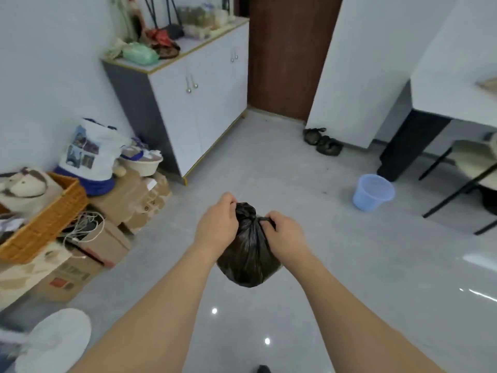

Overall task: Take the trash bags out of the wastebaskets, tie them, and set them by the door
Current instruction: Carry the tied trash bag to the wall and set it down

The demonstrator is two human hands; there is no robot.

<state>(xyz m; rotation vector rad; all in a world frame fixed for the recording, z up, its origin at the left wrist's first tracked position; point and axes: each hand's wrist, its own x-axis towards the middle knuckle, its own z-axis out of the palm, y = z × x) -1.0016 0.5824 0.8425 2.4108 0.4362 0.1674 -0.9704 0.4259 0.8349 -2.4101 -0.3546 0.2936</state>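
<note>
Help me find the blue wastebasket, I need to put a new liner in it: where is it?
In the head view the blue wastebasket stands on the floor at right, beside the dark table leg and the chair.

Two bare arms, no sleeves in sight

Both forearms run uncovered from the lower edge of the view up to the left hand (218, 223) and right hand (285, 236); no watch, ring, glove or band shows on either, and the nails are too blurred to make out.
</note>
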